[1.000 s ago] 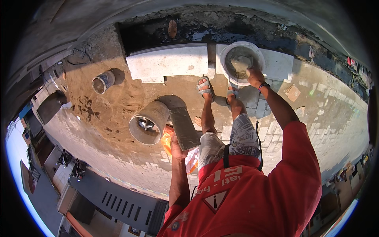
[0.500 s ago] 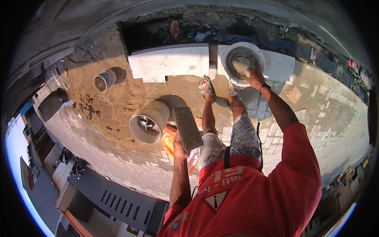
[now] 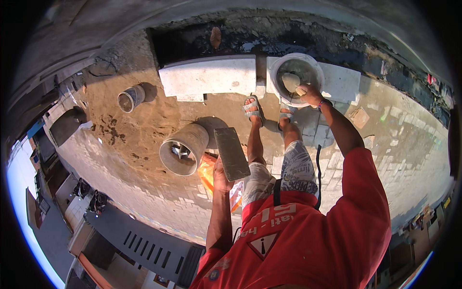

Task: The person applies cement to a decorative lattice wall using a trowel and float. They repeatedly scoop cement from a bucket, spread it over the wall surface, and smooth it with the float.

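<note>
A pale slab [image 3: 340, 83] lies under the white bucket [image 3: 290, 101], which is at about half past ten from the right hand, the nearer one, and between one and two o'clock from the left. The dark rectangular board [image 3: 232, 154] slants from eleven to five. The trowel [image 3: 290, 82] points its blade toward ten over the bucket's mouth; its depth is unclear. The hands are well apart: the left [image 3: 221, 177] grips the board's eight-o'clock side, finger wrap hidden; the right [image 3: 313, 95] is clenched round the trowel's handle.
</note>
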A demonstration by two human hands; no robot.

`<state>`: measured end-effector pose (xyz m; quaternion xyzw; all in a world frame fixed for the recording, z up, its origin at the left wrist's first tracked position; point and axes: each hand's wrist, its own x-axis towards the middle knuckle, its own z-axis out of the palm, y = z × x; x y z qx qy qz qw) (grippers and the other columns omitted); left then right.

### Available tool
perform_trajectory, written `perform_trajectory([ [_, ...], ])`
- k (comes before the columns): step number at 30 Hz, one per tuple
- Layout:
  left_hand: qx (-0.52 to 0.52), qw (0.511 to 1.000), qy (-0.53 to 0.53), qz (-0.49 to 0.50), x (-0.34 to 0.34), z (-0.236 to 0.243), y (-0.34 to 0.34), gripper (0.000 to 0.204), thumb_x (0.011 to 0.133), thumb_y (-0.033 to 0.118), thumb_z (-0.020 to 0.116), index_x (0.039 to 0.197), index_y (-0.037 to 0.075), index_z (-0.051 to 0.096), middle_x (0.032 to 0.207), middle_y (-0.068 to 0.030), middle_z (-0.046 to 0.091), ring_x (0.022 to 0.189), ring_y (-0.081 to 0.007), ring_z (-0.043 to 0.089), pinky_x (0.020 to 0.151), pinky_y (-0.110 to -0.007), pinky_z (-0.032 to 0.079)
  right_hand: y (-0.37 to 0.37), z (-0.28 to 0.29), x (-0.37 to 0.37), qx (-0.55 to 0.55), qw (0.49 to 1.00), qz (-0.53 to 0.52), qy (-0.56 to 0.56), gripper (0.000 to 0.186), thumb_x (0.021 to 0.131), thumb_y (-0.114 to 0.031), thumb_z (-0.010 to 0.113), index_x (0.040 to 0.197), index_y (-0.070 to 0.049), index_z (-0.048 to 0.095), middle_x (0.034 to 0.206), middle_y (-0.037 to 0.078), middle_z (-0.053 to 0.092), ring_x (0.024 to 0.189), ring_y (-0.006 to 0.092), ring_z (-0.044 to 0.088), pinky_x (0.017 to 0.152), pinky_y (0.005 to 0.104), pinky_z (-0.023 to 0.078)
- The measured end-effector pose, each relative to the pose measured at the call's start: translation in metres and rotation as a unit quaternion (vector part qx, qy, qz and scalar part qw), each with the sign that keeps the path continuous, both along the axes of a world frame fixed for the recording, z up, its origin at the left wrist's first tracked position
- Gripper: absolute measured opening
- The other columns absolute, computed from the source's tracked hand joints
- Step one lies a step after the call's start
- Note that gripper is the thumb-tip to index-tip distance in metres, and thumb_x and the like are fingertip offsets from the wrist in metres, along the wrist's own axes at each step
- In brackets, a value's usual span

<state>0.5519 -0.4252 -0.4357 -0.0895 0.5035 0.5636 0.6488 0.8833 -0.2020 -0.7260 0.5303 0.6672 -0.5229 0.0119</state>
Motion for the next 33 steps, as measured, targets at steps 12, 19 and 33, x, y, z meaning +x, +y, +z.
perform_trajectory([
  [12,-0.016,0.997,-0.08,-0.015,0.02,-0.018,0.054,0.042,0.09,0.028,0.053,0.125,0.004,0.051,0.115,-0.0088,0.06,0.101,-0.0213,0.06,0.088,-0.037,0.05,-0.038,0.208,0.055,-0.152,0.972,-0.13,0.123,0.045,0.087,-0.022,0.066,0.125,-0.002,0.052,0.084,0.002,0.061,0.055,0.0057,0.046,0.05,0.0231,0.04],
  [19,0.078,0.971,-0.227,-0.004,0.058,0.019,0.12,0.037,0.093,0.029,0.043,0.117,0.003,0.055,0.112,-0.0121,0.061,0.103,-0.0267,0.059,0.09,-0.042,0.048,-0.061,0.338,0.05,0.069,0.979,-0.1,0.166,0.043,0.08,-0.015,0.071,0.114,0.0,0.049,0.086,0.014,0.063,0.074,0.0176,0.062,0.067,0.0325,0.05],
  [33,0.235,0.908,-0.333,-0.095,0.11,0.167,0.161,0.037,0.095,0.025,0.044,0.126,0.005,0.049,0.118,-0.0135,0.058,0.109,-0.0281,0.058,0.09,-0.044,0.05,-0.022,0.421,-0.027,0.304,0.909,-0.16,0.235,0.041,0.072,-0.006,0.069,0.11,0.0,0.057,0.1,0.017,0.063,0.09,0.0336,0.062,0.078,0.0369,0.049],
])
